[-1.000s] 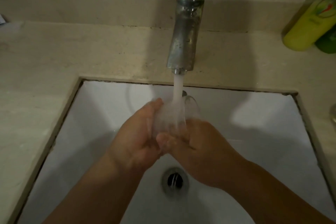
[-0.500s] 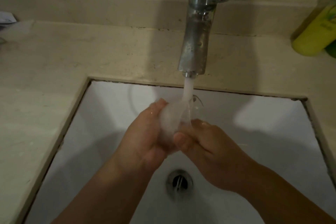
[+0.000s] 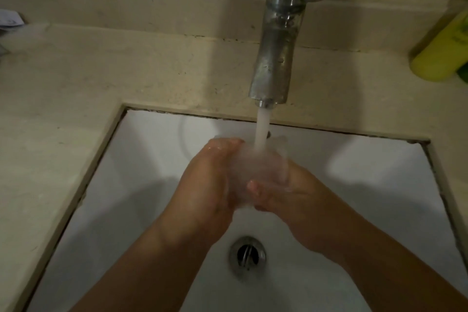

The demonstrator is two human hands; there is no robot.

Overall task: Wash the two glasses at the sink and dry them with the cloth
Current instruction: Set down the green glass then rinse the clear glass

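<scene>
Your left hand (image 3: 205,192) and right hand (image 3: 286,195) wrap the wet, slippery, fragile glass (image 3: 260,167) mid-frame; clasp its walls, not the rim

The clear, colourless drinking glass (image 3: 263,162) now sits with its open mouth squarely under the white stream of tap water (image 3: 262,129), which pours inside rather than down its side. The left hand (image 3: 205,190) has closed its fingertips higher around the rim, and the right hand (image 3: 286,195) has shifted its thumb across the lower wall.
</scene>
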